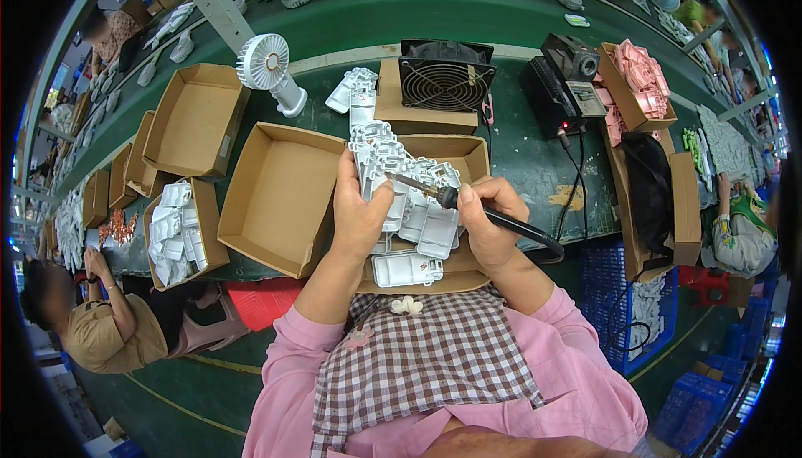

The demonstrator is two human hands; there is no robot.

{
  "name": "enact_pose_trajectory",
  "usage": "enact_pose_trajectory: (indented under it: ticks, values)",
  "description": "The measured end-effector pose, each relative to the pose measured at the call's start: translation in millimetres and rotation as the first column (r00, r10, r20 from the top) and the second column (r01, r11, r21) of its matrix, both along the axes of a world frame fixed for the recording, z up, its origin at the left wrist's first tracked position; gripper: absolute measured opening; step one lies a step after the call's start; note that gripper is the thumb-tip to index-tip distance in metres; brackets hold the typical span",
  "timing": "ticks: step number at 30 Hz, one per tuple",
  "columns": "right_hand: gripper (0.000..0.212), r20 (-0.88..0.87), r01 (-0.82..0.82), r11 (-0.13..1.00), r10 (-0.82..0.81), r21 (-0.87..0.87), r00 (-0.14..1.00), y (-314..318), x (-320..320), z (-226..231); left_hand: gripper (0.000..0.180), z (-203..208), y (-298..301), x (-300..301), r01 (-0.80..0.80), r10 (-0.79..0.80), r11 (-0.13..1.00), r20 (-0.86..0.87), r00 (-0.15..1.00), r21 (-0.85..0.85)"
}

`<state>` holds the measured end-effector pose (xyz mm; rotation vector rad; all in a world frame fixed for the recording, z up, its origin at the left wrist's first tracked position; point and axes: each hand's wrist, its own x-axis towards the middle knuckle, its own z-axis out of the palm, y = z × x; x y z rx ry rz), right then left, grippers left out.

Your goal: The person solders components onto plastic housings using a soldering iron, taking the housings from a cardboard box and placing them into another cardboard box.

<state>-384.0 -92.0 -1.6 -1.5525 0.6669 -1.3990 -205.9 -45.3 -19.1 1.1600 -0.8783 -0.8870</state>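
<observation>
My left hand (359, 211) is closed at the left side of a stack of white plastic housings, its thumb on a white plastic housing (368, 170). My right hand (494, 222) grips a soldering iron (525, 231) by its black handle, thumb on top. The iron's metal tip points left, close to the housing by my left thumb; whether it touches cannot be made out. Beneath both hands is a cardboard box (468, 153) with more white housings (409, 269) in it. The stack rises past the box's far edge.
An open cardboard box (280, 182) stands left, beside a box of white parts (177, 232). A white handheld fan (267, 65), a black box fan (447, 78) and a black soldering station (553, 94) line the back. The iron's cord (582, 182) hangs right. Pink parts (642, 78) fill another box.
</observation>
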Motion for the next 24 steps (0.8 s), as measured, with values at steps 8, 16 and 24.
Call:
enact_pose_trajectory:
  ticks: [8,16,24]
  values:
    - [0.013,0.141,0.028,0.999,-0.031,0.025,0.990,2.1,-3.4,-3.5,0.063,5.3,0.4,-1.3,-0.002,-0.002,1.000,-0.161,0.987,-0.023]
    - [0.010,0.186,0.044,0.997,-0.031,-0.069,0.982,0.8,-4.2,-9.2,0.061,7.5,0.1,-2.9,0.047,-0.057,0.998,-0.279,0.959,-0.043]
    - [0.013,0.051,0.008,1.000,-0.007,-0.013,0.999,2.2,-4.1,-2.2,0.040,4.0,-1.0,-5.8,-0.008,0.003,1.000,-0.151,0.988,-0.029]
